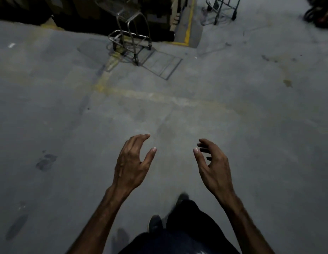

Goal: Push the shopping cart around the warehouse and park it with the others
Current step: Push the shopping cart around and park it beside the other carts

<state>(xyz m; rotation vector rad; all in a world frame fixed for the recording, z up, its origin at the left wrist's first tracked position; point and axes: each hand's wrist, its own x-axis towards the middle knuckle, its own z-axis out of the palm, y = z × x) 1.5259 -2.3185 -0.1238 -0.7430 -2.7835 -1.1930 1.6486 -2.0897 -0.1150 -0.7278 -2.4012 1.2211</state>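
- The floor point(251, 125) is grey concrete, dull and stained, with dark marks at the near left.
- A faded yellow line point(141, 93) crosses the floor from left to right in the middle, and a brighter yellow line point(189, 21) runs along a raised edge at the far side.
- The shopping cart point(131, 33) stands far ahead, a little to the left, before dark stacked goods point(67, 8); its shadow falls on the floor to the right.
- A second cart point(224, 8) stands at the far right, well apart from the first one.
- The left hand point(131, 165) and the right hand point(213, 165) hang in the air near the camera, fingers loosely curled, holding nothing.
- Both hands are well apart from the shopping cart.
- Dark trousers and a shoe point(155, 223) show at the near edge.
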